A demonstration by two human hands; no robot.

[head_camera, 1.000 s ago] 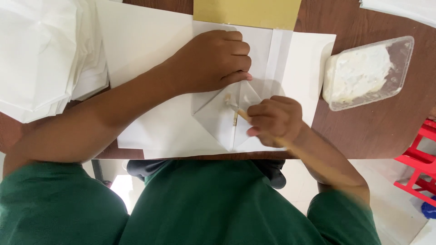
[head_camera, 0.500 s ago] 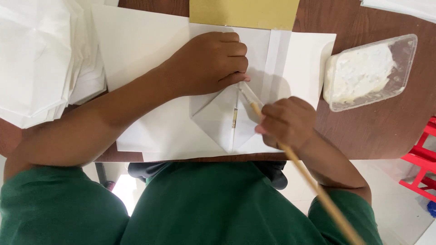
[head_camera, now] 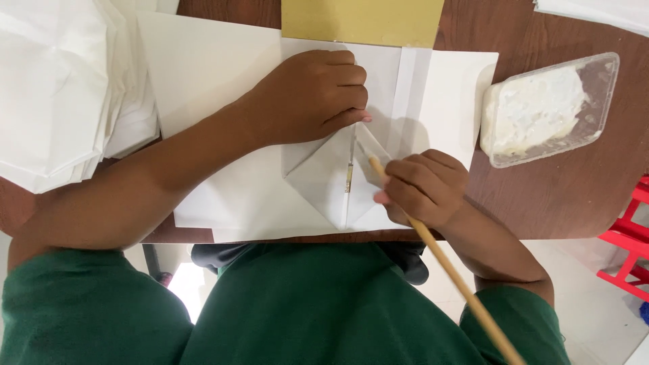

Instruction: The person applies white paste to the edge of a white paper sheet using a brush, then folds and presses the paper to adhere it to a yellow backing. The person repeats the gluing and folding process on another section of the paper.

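1. The left hand (head_camera: 314,94) lies palm down on the folded white paper (head_camera: 318,182), fingers together and curled a little, the fingertips pressing the sheet just beside the central fold. It grips nothing; it only holds the paper flat.
2. The right hand (head_camera: 422,188) is closed around a thin wooden stick (head_camera: 439,260), fingers clamped on its upper part. The stick's tip touches the paper just right of the central fold, near the left fingertips, and the long shaft runs down and to the right, past the wrist and over the green sleeve.
3. The folded paper sits at the near edge of the brown wooden table (head_camera: 561,196), directly in front of the person. Its lower flaps meet in a triangular point with a vertical seam down the middle; a short yellowish streak shows along that seam.
4. A clear plastic tray (head_camera: 612,74) stands on the table to the right, well apart from the right hand. It holds a white paste (head_camera: 534,111), heaped mostly in its left half, with smears on the walls.
5. A thick stack of white paper sheets (head_camera: 61,88) rests on the left side of the table, beside the left forearm.
6. A tan envelope-coloured sheet (head_camera: 362,20) lies at the top, partly over the white paper.
7. A red plastic frame (head_camera: 629,243) stands on the floor at the right edge.
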